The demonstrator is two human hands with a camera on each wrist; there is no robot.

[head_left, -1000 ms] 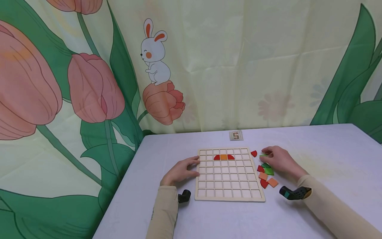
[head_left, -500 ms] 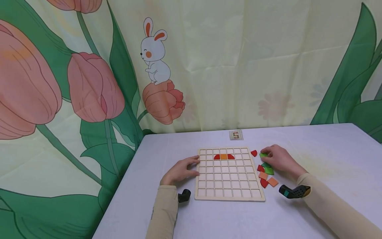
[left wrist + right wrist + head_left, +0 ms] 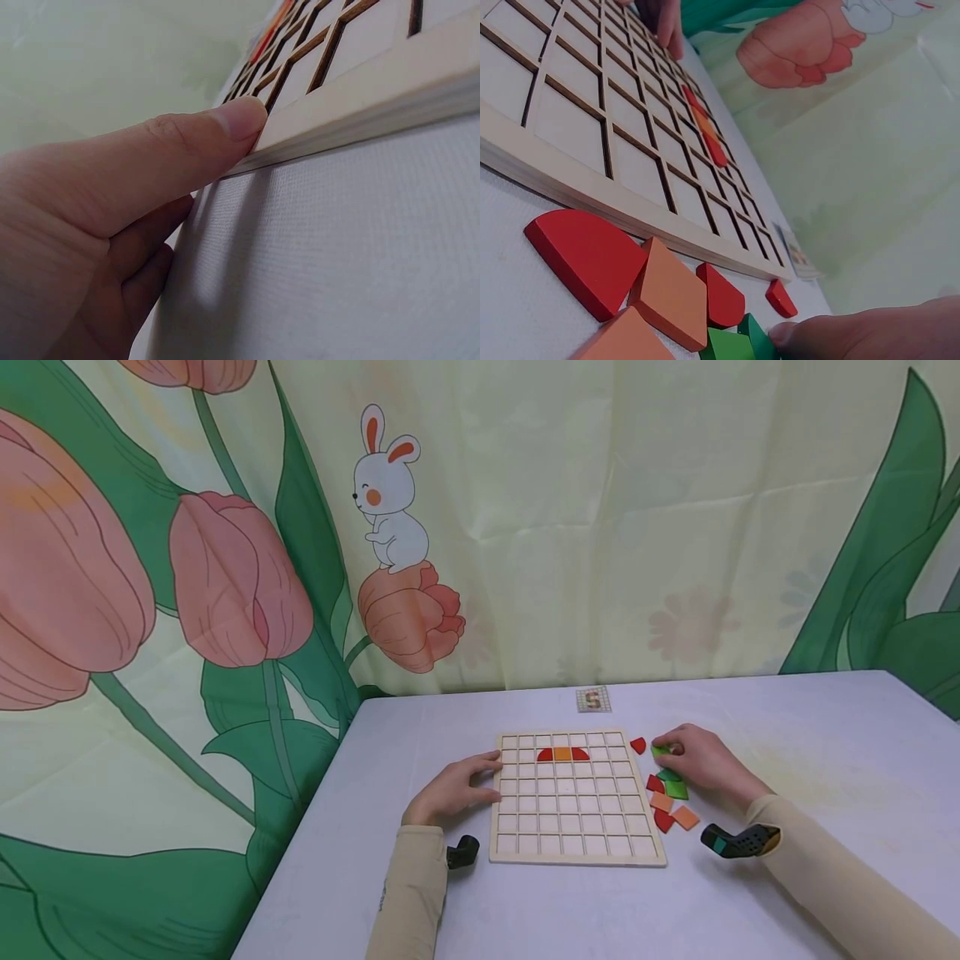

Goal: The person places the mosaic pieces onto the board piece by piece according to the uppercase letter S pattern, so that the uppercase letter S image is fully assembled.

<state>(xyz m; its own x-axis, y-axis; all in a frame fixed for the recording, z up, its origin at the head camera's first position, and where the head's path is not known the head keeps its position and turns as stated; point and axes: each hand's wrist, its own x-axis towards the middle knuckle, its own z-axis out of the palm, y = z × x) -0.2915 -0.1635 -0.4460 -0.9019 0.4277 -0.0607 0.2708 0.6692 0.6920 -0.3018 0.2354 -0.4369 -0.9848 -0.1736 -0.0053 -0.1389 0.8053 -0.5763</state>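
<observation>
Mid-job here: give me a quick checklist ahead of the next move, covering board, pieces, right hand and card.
1. Grid board steadied: ok; left hand touches its left edge.
2. Placed pieces aligned: ok; red, orange, red side by side in one row.
3. Right hand at light green piece: ok.
4. Firm grip on it: cannot tell.
5. Loose pieces spread apart: not ok; several bunched.
6. Card unobstructed: ok, behind board.

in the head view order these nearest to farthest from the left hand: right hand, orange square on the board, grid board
1. Grid board: touching the left hand, at the board's left edge.
2. Orange square: on the board, between two red pieces.
3. Right hand: farthest, beyond the board's right edge.
</observation>
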